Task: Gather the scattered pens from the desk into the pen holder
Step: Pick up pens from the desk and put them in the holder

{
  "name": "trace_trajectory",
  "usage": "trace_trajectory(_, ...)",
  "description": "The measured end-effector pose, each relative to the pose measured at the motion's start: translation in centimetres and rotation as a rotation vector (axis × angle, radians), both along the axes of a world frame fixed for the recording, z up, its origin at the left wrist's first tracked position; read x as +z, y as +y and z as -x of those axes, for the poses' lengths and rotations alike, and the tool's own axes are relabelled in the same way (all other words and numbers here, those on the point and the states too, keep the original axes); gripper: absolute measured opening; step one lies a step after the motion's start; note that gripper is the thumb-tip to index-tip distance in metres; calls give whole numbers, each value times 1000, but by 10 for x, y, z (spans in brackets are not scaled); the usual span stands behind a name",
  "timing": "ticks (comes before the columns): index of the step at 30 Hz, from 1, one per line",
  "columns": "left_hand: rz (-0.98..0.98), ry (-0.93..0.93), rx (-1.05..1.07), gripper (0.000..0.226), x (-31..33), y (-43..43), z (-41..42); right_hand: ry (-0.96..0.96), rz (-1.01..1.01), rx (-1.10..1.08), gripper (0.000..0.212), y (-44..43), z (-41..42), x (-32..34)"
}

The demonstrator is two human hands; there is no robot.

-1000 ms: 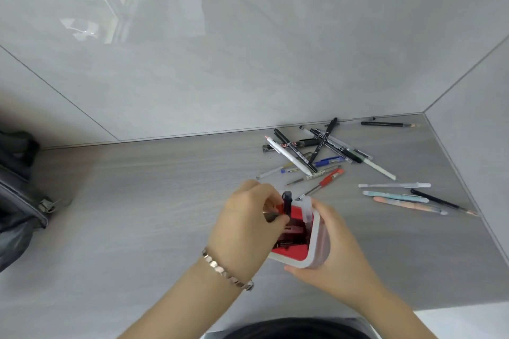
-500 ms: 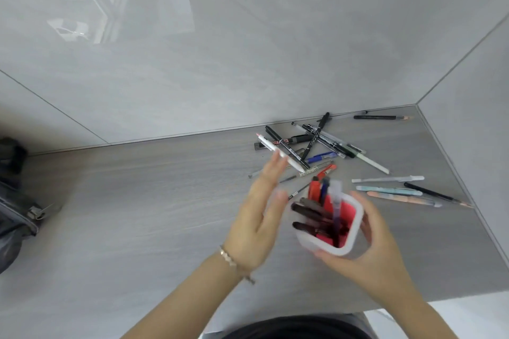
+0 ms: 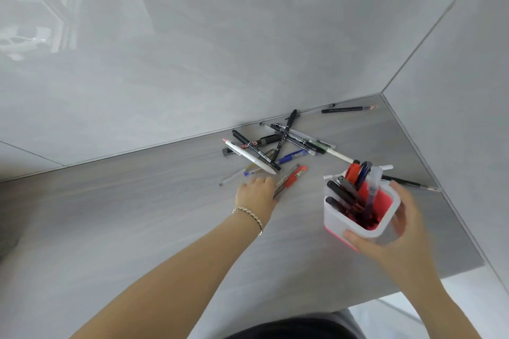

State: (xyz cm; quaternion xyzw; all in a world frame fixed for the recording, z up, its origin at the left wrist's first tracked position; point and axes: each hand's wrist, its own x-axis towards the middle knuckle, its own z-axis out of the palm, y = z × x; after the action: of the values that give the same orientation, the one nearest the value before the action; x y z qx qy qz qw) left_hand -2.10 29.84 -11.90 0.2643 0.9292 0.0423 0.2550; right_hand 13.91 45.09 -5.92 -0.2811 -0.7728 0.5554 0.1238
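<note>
My right hand [image 3: 402,231] grips the white pen holder [image 3: 338,217] with a red inside, lifted and tilted over the right side of the desk. Several pens stand in it. My left hand [image 3: 254,192] is stretched out, palm down, with its fingers on the near end of a red pen [image 3: 293,177] that lies flat on the desk. Just beyond lies a crossed pile of pens [image 3: 275,146], among them a white pen [image 3: 250,157] and a blue pen [image 3: 292,157]. The holder hides some pens behind it.
A black pencil [image 3: 344,109] lies along the back wall near the corner. Another dark pencil [image 3: 407,182] lies by the right wall. Grey walls close the desk [image 3: 137,215] at the back and right. Its front edge runs at lower right.
My left hand left the holder and reached forward to the red pen on the desk. My right hand carried the holder to the right and tipped it more upright.
</note>
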Motion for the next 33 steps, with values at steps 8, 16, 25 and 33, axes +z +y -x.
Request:
trace_trajectory(8,208,-85,-49,29,8,-52,-34,-44,44,99,82,-16,8,1)
trace_trajectory(16,192,-13,-130,29,-6,-29,-33,-75,33,150,90,-29,8,-1)
trace_trajectory(25,-744,-160,684,24,35,-83,-26,-112,41,230,87,-47,4,-1)
trace_trajectory(33,-1701,-572,767,30,131,-87,-50,-134,142,378,79,-87,29,4)
